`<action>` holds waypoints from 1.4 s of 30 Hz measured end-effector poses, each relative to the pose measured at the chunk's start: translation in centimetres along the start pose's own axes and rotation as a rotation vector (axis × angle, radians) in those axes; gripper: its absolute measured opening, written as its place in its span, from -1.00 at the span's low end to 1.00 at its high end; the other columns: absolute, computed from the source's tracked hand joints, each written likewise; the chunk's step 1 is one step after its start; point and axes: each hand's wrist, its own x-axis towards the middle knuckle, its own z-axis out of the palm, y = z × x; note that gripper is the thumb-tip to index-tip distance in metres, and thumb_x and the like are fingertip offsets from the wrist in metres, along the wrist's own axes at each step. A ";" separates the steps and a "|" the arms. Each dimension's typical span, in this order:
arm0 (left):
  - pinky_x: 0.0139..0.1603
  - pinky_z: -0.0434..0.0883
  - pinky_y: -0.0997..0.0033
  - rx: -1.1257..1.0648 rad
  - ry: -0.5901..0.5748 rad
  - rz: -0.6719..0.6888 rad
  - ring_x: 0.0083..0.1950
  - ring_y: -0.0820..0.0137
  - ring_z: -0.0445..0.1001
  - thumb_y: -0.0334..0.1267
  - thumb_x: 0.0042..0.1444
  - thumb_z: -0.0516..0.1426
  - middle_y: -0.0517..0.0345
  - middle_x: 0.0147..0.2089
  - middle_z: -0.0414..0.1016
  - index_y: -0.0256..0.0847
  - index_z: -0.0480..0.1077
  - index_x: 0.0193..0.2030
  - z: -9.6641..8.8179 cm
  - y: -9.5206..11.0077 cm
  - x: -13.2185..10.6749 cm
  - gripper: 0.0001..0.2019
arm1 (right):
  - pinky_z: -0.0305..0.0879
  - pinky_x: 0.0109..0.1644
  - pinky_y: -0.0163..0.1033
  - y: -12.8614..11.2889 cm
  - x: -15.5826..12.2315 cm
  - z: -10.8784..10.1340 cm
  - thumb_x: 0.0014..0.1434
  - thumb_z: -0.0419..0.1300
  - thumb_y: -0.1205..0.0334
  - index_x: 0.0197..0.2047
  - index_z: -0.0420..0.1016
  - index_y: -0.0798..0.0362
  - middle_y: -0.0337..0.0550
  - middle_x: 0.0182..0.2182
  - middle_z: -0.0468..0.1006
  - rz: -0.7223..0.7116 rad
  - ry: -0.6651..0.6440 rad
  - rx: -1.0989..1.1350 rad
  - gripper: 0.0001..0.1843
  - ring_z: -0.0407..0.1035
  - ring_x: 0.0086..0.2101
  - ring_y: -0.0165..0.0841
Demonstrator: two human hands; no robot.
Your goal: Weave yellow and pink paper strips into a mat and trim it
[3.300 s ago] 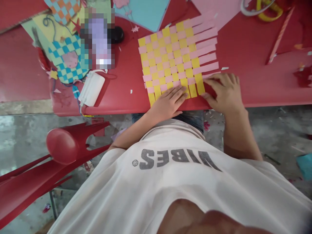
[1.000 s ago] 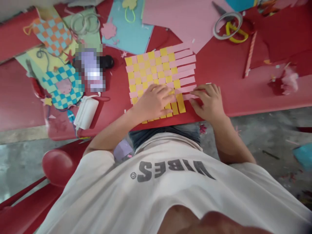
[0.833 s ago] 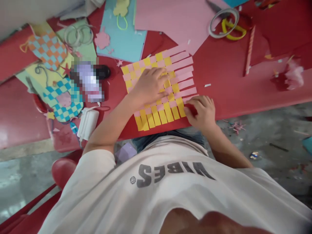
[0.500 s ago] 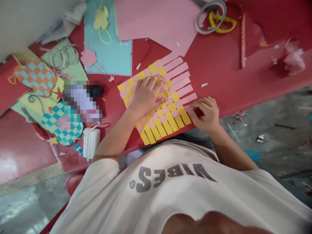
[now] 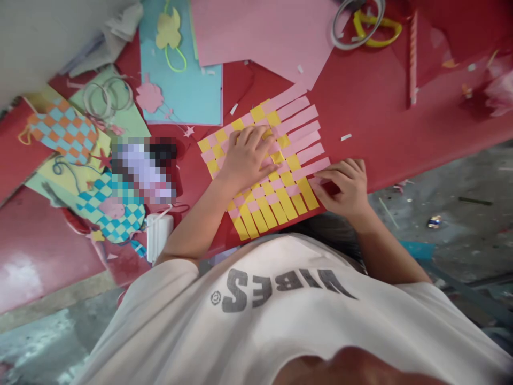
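A sheet of yellow and pink woven paper strips [image 5: 282,184] lies on the red table near its front edge. Loose pink ends stick out on its right, loose yellow ends toward my body. My left hand [image 5: 250,155] rests flat on the weave with its fingers apart, covering part of the checks. At the right edge, thumb and fingers of my right hand [image 5: 344,187] are pinched together on the end of the lowest pink paper strip [image 5: 305,184]. The fingertips hide most of that end.
Pink paper [image 5: 264,32] and blue sheets [image 5: 182,96] lie beyond the weave. A tape roll [image 5: 334,32], yellow-handled scissors [image 5: 387,40] and a pink striped stick [image 5: 413,64] are at the far right. Woven paper crafts [image 5: 110,206] and a white power bank-like block [image 5: 159,235] lie left.
The view has shifted slightly, so the table things appear a little farther right. Both hands keep nearly the same places on the weave.
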 end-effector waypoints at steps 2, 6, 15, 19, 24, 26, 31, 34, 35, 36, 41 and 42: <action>0.72 0.14 -0.41 0.005 0.007 0.003 0.72 -0.32 0.26 0.39 0.56 0.17 -0.22 0.73 0.34 -0.05 0.37 0.70 0.1 -0.1 0.0 -0.20 | 0.29 0.06 0.16 0.0 -0.1 0.1 0.40 0.41 -0.01 -0.04 0.73 -0.15 -0.13 -0.20 0.72 -0.021 -0.002 -0.006 -0.83 0.49 -0.20 -0.11; 0.72 0.15 -0.42 0.030 0.005 0.008 0.73 -0.31 0.25 0.40 0.56 0.14 -0.22 0.77 0.28 -0.08 0.40 0.67 0.2 -0.3 0.0 -0.21 | 0.27 0.05 0.14 -0.1 -0.1 0.1 0.40 0.41 -0.01 -0.03 0.74 -0.16 -0.14 -0.21 0.71 -0.029 -0.026 -0.014 -0.82 0.48 -0.20 -0.11; 0.70 0.19 -0.42 0.030 0.032 0.029 0.72 -0.31 0.28 0.32 0.56 0.18 -0.23 0.78 0.28 -0.13 0.44 0.64 0.2 -0.3 -0.1 -0.26 | 0.36 0.00 0.13 -0.1 0.3 0.1 0.38 0.38 0.05 -0.01 0.72 -0.15 -0.09 -0.12 0.75 -0.015 0.068 0.050 -0.83 0.55 -0.17 -0.07; 0.67 0.23 -0.43 0.023 0.041 0.037 0.69 -0.28 0.30 0.23 0.53 0.25 -0.25 0.77 0.31 -0.12 0.45 0.62 0.1 -0.3 -0.1 -0.29 | 0.53 -0.02 0.16 -0.9 -0.4 0.7 0.41 0.34 0.11 -0.02 0.71 -0.14 -0.05 -0.18 0.73 0.100 0.279 0.059 -0.87 0.60 -0.20 -0.03; 0.67 0.21 -0.43 0.027 0.045 0.024 0.69 -0.28 0.29 0.24 0.53 0.21 -0.25 0.77 0.31 -0.14 0.48 0.60 0.1 -0.1 0.0 -0.30 | 0.59 0.07 0.15 2.3 3.0 -1.1 0.54 0.29 0.09 0.05 0.71 -0.09 0.03 -0.07 0.76 0.073 0.315 0.104 -0.82 0.66 -0.06 -0.02; 0.66 0.21 -0.44 0.039 0.036 0.011 0.69 -0.28 0.28 0.21 0.53 0.20 -0.25 0.77 0.30 -0.15 0.47 0.60 0.1 0.0 0.1 -0.31 | 0.53 0.17 0.19 6.4 7.7 -3.0 0.58 0.28 0.05 0.04 0.73 -0.02 0.14 -0.02 0.74 -0.005 0.283 -0.053 -0.76 0.61 0.05 0.03; 0.64 0.22 -0.40 0.088 0.038 -0.007 0.67 -0.24 0.30 0.12 0.49 0.23 -0.20 0.77 0.31 -0.17 0.46 0.59 0.2 0.1 0.2 -0.34 | 0.35 0.18 0.20 15.0 22.7 -4.5 0.60 0.34 -0.31 -0.09 0.72 0.14 0.35 0.05 0.68 0.069 0.053 -0.317 -0.40 0.52 0.14 0.09; 0.65 0.23 -0.37 0.114 0.042 0.007 0.66 -0.24 0.30 0.12 0.51 0.23 -0.18 0.75 0.33 -0.15 0.44 0.61 0.4 -0.2 0.2 -0.33 | 0.27 0.26 0.31 15.3 27.8 -1.2 0.38 0.49 -0.38 -0.22 0.63 0.21 0.48 0.19 0.68 0.071 -0.046 -0.430 -0.30 0.45 0.31 0.29; 0.65 0.23 -0.37 0.116 0.039 0.012 0.66 -0.24 0.31 0.16 0.53 0.23 -0.18 0.75 0.33 -0.13 0.43 0.63 0.4 -0.3 0.2 -0.32 | 0.25 0.28 0.38 15.0 28.6 0.1 0.38 0.51 -0.32 -0.24 0.59 0.24 0.58 0.20 0.67 0.097 -0.037 -0.449 -0.32 0.45 0.32 0.36; 0.66 0.24 -0.37 0.112 0.032 0.016 0.67 -0.24 0.31 0.20 0.53 0.22 -0.18 0.76 0.33 -0.12 0.42 0.64 0.4 -0.4 0.1 -0.30 | 0.24 0.29 0.43 14.7 29.0 1.2 0.41 0.51 -0.24 -0.25 0.56 0.26 0.65 0.19 0.67 0.119 -0.028 -0.453 -0.35 0.47 0.30 0.37; 0.79 0.08 -0.49 -0.002 0.066 -0.069 0.80 -0.24 0.15 0.24 0.49 0.31 -0.16 0.78 0.30 -0.05 0.43 0.63 -0.2 -0.3 0.1 -0.28 | 0.14 0.41 0.60 13.9 28.1 2.1 0.58 0.43 0.09 -0.23 0.55 0.15 0.34 -0.02 0.76 0.067 0.095 -0.355 -0.62 0.53 0.20 0.17; 0.81 0.08 -0.46 -0.052 0.136 -0.101 0.81 -0.20 0.15 0.22 0.50 0.31 -0.15 0.77 0.32 -0.05 0.43 0.62 -0.5 -0.1 0.1 -0.30 | 0.20 0.41 0.52 13.2 27.4 1.7 0.60 0.41 0.09 -0.16 0.57 0.13 0.23 -0.07 0.76 0.016 0.114 -0.322 -0.68 0.56 0.14 0.09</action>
